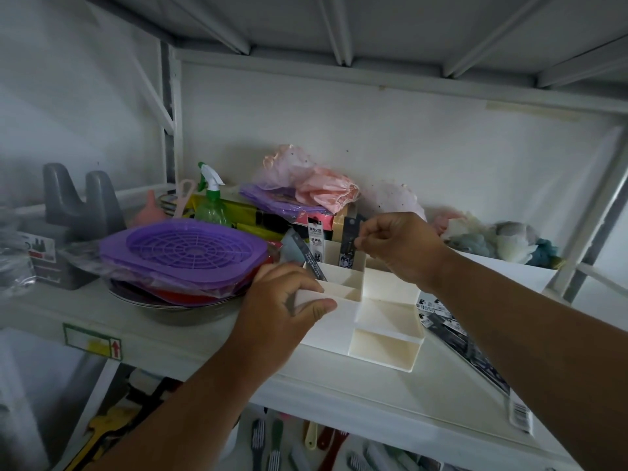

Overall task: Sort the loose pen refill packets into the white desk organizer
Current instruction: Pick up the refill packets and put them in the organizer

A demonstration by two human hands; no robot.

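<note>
Packets (314, 244) stand in white organizer (384, 321) rear slots; right grip (396, 243) pinches dark packet (348, 244); left grip (285, 300) clasps its wall.

bare forearms, no sleeves visible

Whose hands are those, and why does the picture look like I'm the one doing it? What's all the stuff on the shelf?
The camera sits on a person's head, looking down, so you see their arms as if they were yours. The left hand holds the white desk organizer steady at its corner. The right hand pinches a dark pen refill packet that stands in a back compartment. Two more packets already stand in the organizer. Loose packets lie on the white shelf to the right. To the left are a purple plastic tray and a green spray bottle.
</note>
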